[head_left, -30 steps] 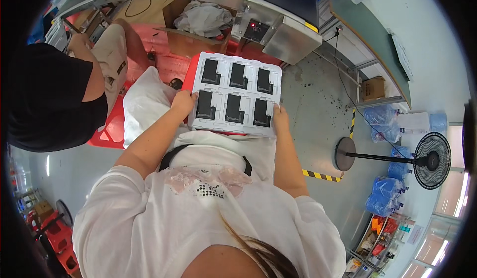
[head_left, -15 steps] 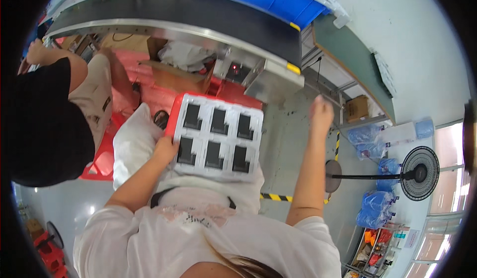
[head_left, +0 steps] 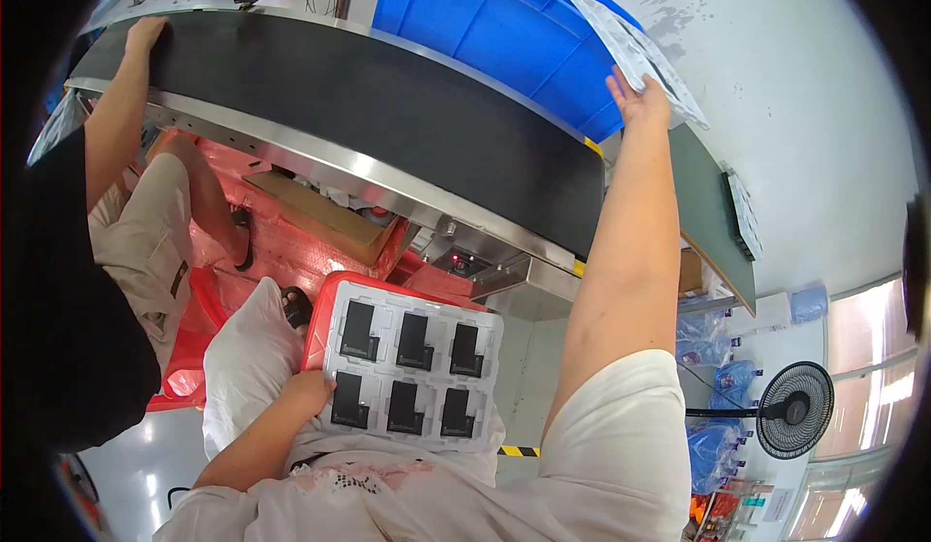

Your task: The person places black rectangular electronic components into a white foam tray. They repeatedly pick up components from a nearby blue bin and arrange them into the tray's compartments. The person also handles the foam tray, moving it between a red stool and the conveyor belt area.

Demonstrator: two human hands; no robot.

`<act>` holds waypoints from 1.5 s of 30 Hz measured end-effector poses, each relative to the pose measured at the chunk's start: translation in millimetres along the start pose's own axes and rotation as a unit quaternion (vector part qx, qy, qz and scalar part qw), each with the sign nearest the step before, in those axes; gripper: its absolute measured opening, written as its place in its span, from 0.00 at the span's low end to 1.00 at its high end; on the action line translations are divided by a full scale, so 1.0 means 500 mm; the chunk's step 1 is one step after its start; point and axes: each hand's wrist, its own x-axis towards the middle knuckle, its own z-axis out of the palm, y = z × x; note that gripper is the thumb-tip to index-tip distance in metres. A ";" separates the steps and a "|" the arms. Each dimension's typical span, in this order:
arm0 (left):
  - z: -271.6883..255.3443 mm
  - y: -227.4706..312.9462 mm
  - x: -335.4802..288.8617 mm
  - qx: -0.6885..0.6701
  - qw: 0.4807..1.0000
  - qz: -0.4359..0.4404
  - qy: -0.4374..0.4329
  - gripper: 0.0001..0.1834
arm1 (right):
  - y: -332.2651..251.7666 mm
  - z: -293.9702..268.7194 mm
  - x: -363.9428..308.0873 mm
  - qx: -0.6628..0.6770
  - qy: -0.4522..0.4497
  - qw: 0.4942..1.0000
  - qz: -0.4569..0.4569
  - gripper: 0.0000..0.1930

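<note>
Raised from beside the lap half a second earlier, the right hand (head_left: 642,106) now reaches up and right, meeting the lower edge of a tilted upper tray (head_left: 621,43) beside a blue bin (head_left: 495,18). Its fingers are parted and at the tray's edge; from here one cannot tell whether they pinch it.

On the seated worker's lap, the left hand (head_left: 308,393) stays closed on the lower left edge of a white lap tray (head_left: 493,338), its fingertips hidden. Six flat black pieces (head_left: 404,407) lie in the compartments, two rows of three, inside the rim. A red base (head_left: 315,343) shows along the tray's left and far edges.

Grey floor (head_left: 533,348) opens between the lap tray's right edge and the raised right arm, well apart from it. Ahead, a metal rail (head_left: 359,169) edges a long black belt (head_left: 369,77), and a broad stretch of its surface separates a co-worker's hand (head_left: 145,33), now resting at the far left, from the outstretched arm. Past that arm stands a green-topped table (head_left: 716,222).
</note>
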 end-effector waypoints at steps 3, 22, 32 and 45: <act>0.003 -0.011 0.001 0.012 1.000 0.001 0.012 0.22 | -0.004 -0.029 -0.040 0.089 -0.003 0.996 -0.029 0.21; -0.074 0.406 -0.280 -0.696 0.644 0.314 -0.056 0.23 | 0.016 -0.386 -1.174 0.000 -0.216 0.932 0.290 0.26; 0.083 0.196 -0.128 -0.606 0.769 0.140 -0.148 0.31 | 0.034 -0.770 -1.211 0.102 0.115 0.957 0.246 0.29; 0.088 -0.023 0.100 -0.090 0.925 0.005 0.368 0.23 | 0.332 -0.607 -0.898 -0.531 0.048 0.841 0.088 0.14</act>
